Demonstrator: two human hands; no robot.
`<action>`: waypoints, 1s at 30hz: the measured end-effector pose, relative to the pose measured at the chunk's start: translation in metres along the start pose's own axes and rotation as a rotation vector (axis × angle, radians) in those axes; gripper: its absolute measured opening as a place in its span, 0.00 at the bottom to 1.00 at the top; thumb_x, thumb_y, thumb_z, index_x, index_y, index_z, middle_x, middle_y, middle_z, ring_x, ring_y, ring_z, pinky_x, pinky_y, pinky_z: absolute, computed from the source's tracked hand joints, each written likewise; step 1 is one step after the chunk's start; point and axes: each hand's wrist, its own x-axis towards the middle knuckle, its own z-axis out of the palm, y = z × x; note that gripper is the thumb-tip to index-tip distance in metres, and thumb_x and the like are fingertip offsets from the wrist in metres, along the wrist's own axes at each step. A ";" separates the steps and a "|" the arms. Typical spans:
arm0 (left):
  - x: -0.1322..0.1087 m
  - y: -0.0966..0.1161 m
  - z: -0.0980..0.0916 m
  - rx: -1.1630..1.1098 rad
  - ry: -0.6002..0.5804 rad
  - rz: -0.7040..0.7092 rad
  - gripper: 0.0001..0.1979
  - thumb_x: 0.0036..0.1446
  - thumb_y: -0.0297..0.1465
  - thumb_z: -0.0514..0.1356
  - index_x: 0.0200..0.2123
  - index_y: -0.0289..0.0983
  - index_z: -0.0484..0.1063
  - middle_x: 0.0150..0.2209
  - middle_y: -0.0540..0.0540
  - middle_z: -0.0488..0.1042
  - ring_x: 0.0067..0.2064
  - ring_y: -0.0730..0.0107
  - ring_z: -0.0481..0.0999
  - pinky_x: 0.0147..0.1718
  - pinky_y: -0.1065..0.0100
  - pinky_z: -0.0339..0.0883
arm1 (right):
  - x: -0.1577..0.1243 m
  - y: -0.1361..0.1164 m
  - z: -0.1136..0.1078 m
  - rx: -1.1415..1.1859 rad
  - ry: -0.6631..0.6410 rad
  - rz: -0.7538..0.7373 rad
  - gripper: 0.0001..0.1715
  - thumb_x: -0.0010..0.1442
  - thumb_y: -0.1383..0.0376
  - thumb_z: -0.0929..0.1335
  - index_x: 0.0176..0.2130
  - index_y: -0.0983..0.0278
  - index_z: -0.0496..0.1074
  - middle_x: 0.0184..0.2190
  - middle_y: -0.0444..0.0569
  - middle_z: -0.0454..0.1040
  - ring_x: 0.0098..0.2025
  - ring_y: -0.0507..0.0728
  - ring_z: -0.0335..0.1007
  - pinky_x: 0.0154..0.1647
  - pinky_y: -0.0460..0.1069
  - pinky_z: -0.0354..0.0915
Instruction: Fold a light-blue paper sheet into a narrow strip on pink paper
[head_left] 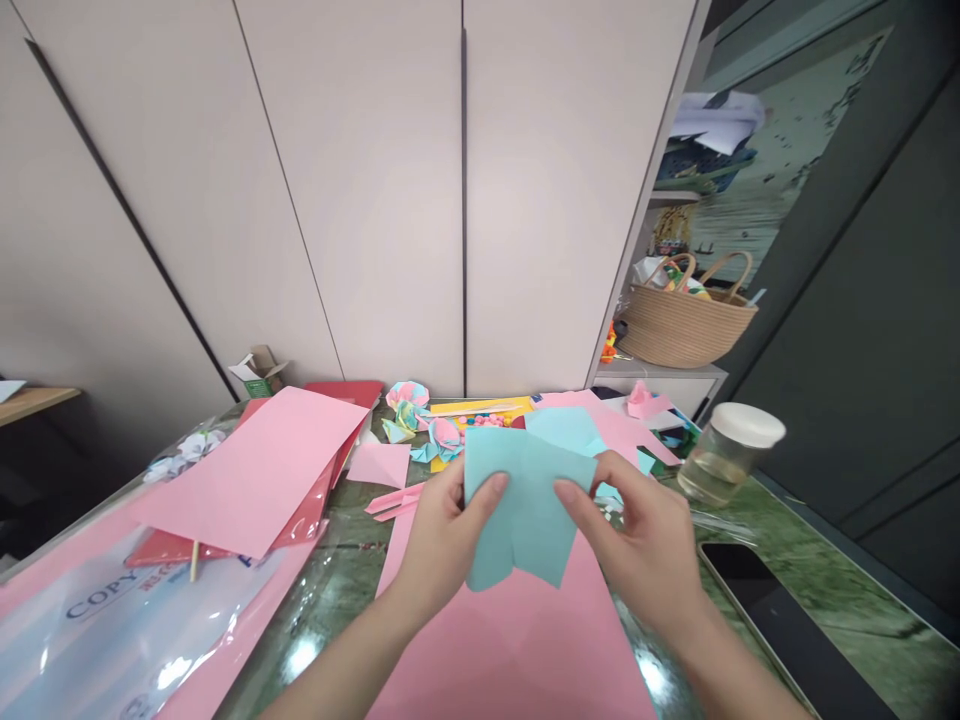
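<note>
Both my hands hold up a light blue paper piece [529,510] above the table. My left hand [442,535] pinches its left edge, thumb on the front. My right hand [637,535] pinches its right edge the same way. The blue piece has a notched lower edge and looks folded. Under it lies a large pink sheet [517,640] on the green marble-patterned table [795,570]. A pink paper strip [394,500] lies just left of my left hand.
Big pink sheets [262,470], red paper [169,548] and a plastic paper pack [112,620] cover the left. Folded paper flowers [427,420] sit at the back. A glass jar with a white lid [731,452] and a dark phone [787,625] lie right. A woven basket [686,320] stands on a shelf.
</note>
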 end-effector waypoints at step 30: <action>-0.005 0.000 -0.003 -0.057 -0.019 -0.017 0.15 0.54 0.43 0.59 0.35 0.37 0.70 0.30 0.49 0.72 0.33 0.67 0.71 0.31 0.69 0.66 | 0.005 0.007 -0.006 0.390 -0.088 0.121 0.11 0.60 0.59 0.65 0.28 0.61 0.67 0.23 0.43 0.65 0.26 0.51 0.60 0.26 0.46 0.59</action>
